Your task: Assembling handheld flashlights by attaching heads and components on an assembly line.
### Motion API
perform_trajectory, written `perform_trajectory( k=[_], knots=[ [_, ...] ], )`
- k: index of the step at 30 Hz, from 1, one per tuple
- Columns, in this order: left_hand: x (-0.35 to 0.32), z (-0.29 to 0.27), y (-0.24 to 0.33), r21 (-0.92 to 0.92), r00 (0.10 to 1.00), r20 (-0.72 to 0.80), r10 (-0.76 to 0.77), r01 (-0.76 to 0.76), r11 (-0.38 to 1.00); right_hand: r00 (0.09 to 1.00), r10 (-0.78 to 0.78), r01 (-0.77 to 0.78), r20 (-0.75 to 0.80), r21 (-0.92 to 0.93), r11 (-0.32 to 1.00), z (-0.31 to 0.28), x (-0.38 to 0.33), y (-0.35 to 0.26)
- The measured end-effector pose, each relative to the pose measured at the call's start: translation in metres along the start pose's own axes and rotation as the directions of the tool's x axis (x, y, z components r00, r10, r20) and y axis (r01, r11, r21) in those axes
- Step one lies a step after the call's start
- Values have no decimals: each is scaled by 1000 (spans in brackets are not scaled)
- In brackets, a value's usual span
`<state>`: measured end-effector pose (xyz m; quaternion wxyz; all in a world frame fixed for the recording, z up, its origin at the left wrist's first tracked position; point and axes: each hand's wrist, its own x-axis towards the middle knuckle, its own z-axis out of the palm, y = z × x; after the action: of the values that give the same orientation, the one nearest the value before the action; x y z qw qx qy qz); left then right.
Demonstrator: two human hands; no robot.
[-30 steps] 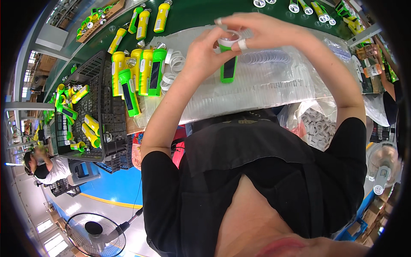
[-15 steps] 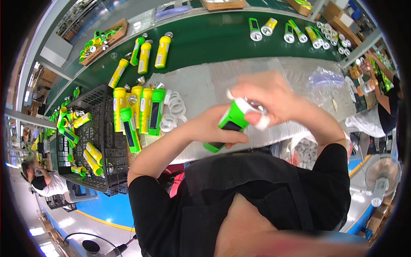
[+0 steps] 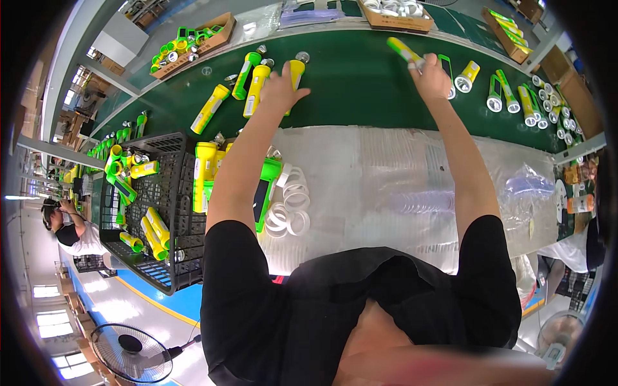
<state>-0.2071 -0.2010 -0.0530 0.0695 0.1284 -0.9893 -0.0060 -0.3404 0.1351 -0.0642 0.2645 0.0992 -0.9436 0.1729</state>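
With arms stretched forward, I have both hands over the green belt. My right hand (image 3: pixel 431 80) is closed round the white head end of a green flashlight (image 3: pixel 403 49), whose body points away to the far left. Beside that hand lies another green flashlight (image 3: pixel 445 63), partly covered by it. My left hand (image 3: pixel 280 93) has its fingers spread over a yellow flashlight body (image 3: pixel 296 72) with a loose silver reflector (image 3: pixel 302 57) at its end. Whether the fingers touch it, I cannot tell. More bodies, a yellow one (image 3: pixel 257 87) and a green one (image 3: pixel 245 76), lie to its left.
White rings (image 3: pixel 296 196) and standing flashlight bodies (image 3: pixel 205 170) are on the near worktop (image 3: pixel 367 225). A black crate (image 3: pixel 177 212) with flashlights stands left. Finished-looking flashlights (image 3: pixel 494 96) lie right. Cartons, one of white rings (image 3: pixel 399 24), line the far side. A person (image 3: pixel 71 228) is at far left.
My hands have parted and reached forward. The right one has carried the green flashlight to the far belt; the left one has let go of it and moved to the yellow body.
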Motion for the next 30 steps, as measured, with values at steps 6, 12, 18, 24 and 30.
perform_trajectory(
  k=[6, 12, 18, 24, 30],
  knots=[
    [-20, -3, 6, -256, 997, -8, 81, -80, 963, 965, -259, 238, -46, -263, 935, -26, -18, -19],
    [-129, -50, 87, -728, 937, -76, 342, -286, 623, 780, -153, -576, 606, 792, 200, -85, -116, -96],
    [-198, -52, 105, -979, 961, 61, 271, 5, 203, 756, -208, -654, 621, 711, -257, -168, -220, -87],
    [-239, -51, 135, -743, 788, 210, 579, 513, -429, 608, -541, -740, 581, 662, -121, -200, -280, -94],
    [-263, -71, 102, -877, 832, -356, 425, -455, 156, 597, -499, -706, 628, 707, 43, -213, -298, -100]
  ],
)
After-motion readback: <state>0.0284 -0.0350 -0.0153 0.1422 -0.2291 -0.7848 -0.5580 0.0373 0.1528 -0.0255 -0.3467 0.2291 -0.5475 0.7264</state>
